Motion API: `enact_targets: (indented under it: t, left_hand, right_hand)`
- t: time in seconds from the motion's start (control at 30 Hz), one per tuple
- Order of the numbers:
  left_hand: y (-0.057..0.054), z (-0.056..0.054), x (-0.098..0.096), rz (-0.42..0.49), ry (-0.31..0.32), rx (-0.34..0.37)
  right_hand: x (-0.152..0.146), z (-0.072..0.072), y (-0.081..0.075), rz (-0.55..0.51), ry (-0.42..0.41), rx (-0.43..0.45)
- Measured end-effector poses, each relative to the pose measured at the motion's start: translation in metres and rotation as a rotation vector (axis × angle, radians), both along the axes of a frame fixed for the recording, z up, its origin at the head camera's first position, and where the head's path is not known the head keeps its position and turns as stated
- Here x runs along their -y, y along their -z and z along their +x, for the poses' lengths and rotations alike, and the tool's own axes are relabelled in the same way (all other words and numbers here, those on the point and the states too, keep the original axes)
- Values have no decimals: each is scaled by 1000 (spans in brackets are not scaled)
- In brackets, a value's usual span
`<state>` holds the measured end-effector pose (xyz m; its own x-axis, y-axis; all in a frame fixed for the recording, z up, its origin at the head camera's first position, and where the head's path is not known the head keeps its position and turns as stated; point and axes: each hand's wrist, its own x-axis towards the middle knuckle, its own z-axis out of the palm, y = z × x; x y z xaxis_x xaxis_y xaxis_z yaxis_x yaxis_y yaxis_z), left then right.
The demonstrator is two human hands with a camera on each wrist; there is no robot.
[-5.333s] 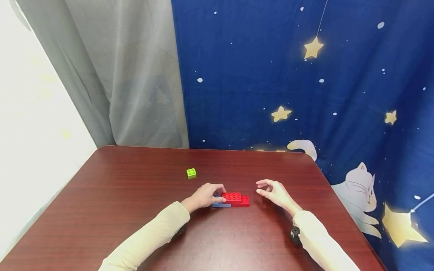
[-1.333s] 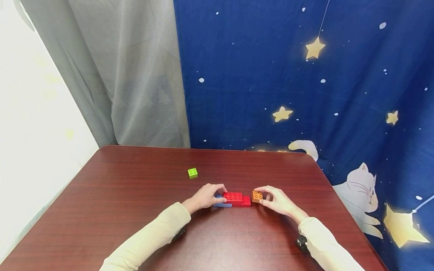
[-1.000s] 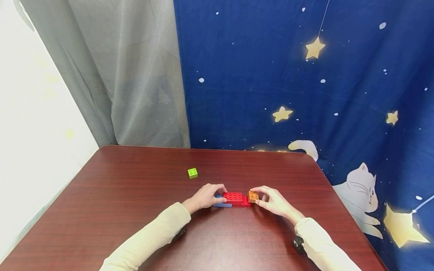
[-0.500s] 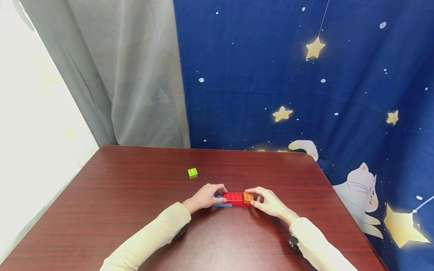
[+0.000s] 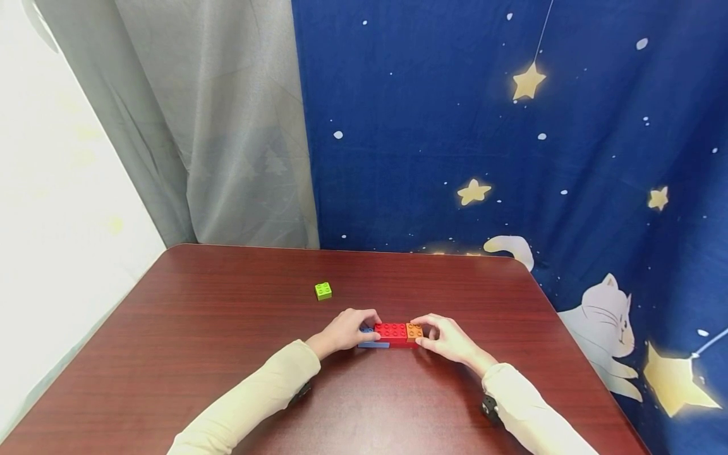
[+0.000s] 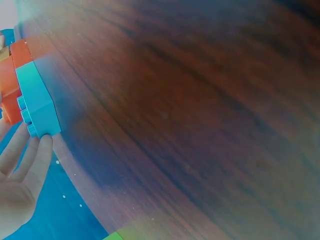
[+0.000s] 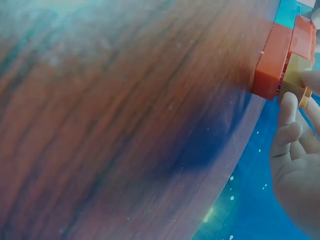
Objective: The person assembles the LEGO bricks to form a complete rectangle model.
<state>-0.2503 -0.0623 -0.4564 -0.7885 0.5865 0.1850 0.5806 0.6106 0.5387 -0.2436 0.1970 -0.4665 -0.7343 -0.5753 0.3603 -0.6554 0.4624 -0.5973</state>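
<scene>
Over the middle of the table my left hand (image 5: 344,330) pinches the left end of the upper red building brick (image 5: 390,331) between thumb and finger. That brick bridges a blue brick (image 5: 373,345) and a lower red brick (image 5: 402,345). The left wrist view shows fingertips against the end of the blue brick (image 6: 37,97). My right hand (image 5: 453,341) pinches a small orange brick (image 5: 414,333) at the right end. It sits against the upper red brick, over the lower red one; the right wrist view shows a narrow gap with studs beneath the orange brick (image 7: 295,72).
A lime green brick (image 5: 323,291) lies farther back, left of the assembly. The dark red-brown table (image 5: 227,297) ends at a blue star-patterned curtain (image 5: 409,158) and a grey curtain (image 5: 244,126).
The right hand, without a brick 5.3 seconds ago, has brought the orange brick in from the right, over the lower red brick and against the upper one. The left hand keeps its hold.
</scene>
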Motion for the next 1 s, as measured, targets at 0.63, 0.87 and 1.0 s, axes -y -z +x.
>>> enact_targets:
  t: [0.63,0.87,1.0]
  left_hand:
    - [0,0,0,-11,-11,17]
    - [0,-1,0,-11,-10,14]
    - [0,0,0,-10,-7,14]
  right_hand:
    - [10,-8,-25,199,29,-18]
    - [11,-6,-22,188,57,-37]
    - [11,-5,-22,186,63,-33]
